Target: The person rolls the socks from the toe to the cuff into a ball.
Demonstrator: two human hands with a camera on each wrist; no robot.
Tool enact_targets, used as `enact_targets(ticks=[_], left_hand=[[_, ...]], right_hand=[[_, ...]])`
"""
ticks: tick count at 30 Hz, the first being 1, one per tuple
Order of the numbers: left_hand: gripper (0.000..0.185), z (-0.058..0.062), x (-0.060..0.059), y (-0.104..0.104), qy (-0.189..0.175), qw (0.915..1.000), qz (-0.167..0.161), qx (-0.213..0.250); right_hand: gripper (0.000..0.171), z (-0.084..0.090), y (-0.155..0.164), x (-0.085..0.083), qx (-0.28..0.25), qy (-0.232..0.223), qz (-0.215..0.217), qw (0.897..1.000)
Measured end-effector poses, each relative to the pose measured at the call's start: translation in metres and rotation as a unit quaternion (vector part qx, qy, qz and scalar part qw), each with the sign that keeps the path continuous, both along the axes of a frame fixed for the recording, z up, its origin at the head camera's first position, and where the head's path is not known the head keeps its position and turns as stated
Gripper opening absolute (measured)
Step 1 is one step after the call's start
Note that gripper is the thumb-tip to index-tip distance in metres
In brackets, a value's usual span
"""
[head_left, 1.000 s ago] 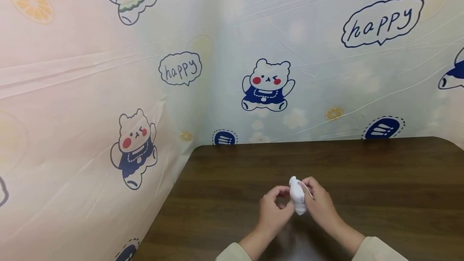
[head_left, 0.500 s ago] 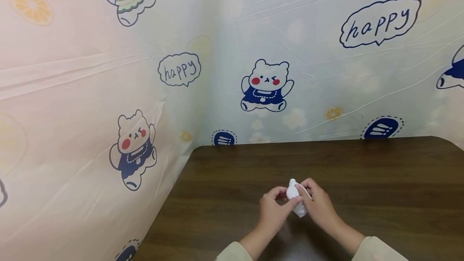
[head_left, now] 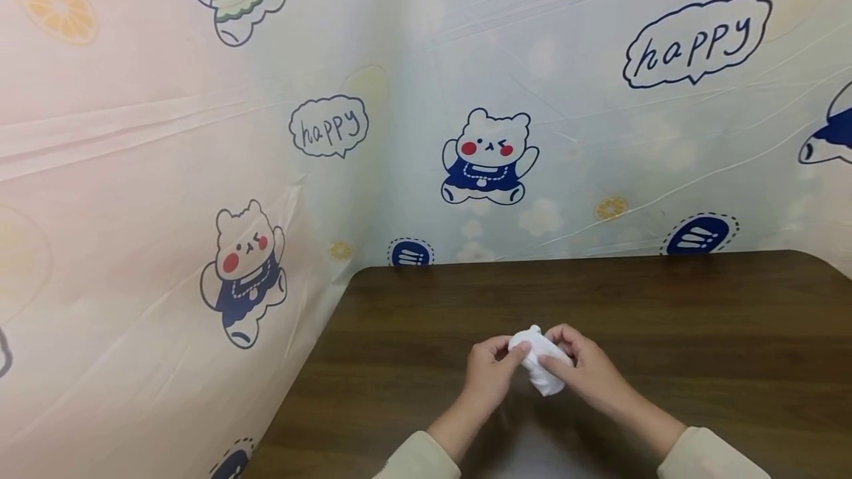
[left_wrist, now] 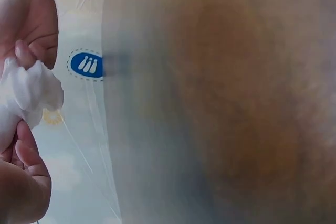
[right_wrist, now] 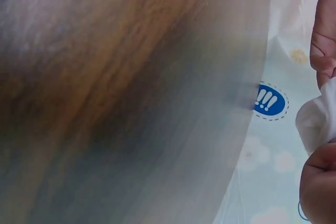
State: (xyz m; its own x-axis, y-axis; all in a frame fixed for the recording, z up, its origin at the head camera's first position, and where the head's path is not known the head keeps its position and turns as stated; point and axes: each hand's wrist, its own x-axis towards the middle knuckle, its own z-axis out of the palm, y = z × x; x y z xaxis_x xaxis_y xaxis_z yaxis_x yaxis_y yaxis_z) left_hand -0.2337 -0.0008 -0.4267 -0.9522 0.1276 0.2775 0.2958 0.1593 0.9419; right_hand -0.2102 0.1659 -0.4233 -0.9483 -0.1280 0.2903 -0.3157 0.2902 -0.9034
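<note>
A small white bunched cloth (head_left: pixel 544 374), soft and folded, is held between both hands above the brown table. My left hand (head_left: pixel 489 372) pinches its left edge, thumb on top. My right hand (head_left: pixel 589 368) grips its right side between thumb and fingers. In the left wrist view the crumpled cloth (left_wrist: pixel 31 90) lies between the right hand (left_wrist: pixel 31 24) above and the left hand (left_wrist: pixel 23 177) below. The right wrist view shows only part of the cloth (right_wrist: pixel 315 124), cut off at the frame's edge. Its exact kind cannot be told from these folds.
The dark wooden table (head_left: pixel 413 331) spreads under the hands. A printed curtain (head_left: pixel 572 80) with cartoon bears hangs behind its far edge and along the left side. Blurred brown table surface (right_wrist: pixel 105 77) fills much of both wrist views.
The left hand has shifted slightly left, its thumb now on the cloth's upper left edge. The white cloth looks wider and more spread between the hands. The right hand stays nearly in place.
</note>
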Motion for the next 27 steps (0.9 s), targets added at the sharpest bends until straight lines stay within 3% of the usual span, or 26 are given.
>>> enact_targets(ticks=[10, 15, 20, 24, 27], left_hand=[[0.021, 0.006, -0.005, -0.004, -0.055, 0.9980, 0.004, 0.031], [0.023, 0.009, -0.008, -0.008, -0.072, 0.9964, -0.005, 0.044], [0.022, 0.011, -0.010, -0.011, -0.078, 0.9946, -0.039, 0.056], [0.023, 0.009, -0.012, -0.015, -0.083, 0.9923, -0.072, 0.055], [0.022, 0.007, -0.014, -0.018, -0.086, 0.9899, -0.100, 0.054]], right_hand=[[0.036, 0.000, -0.005, -0.001, 0.093, 0.001, -0.107, 0.990], [0.036, -0.002, -0.001, -0.001, 0.128, 0.051, -0.107, 0.985], [0.035, -0.007, 0.007, 0.000, 0.142, 0.095, -0.106, 0.980], [0.035, -0.006, 0.015, 0.002, 0.127, 0.095, -0.096, 0.983], [0.045, -0.005, 0.019, 0.002, 0.129, 0.085, -0.082, 0.984]])
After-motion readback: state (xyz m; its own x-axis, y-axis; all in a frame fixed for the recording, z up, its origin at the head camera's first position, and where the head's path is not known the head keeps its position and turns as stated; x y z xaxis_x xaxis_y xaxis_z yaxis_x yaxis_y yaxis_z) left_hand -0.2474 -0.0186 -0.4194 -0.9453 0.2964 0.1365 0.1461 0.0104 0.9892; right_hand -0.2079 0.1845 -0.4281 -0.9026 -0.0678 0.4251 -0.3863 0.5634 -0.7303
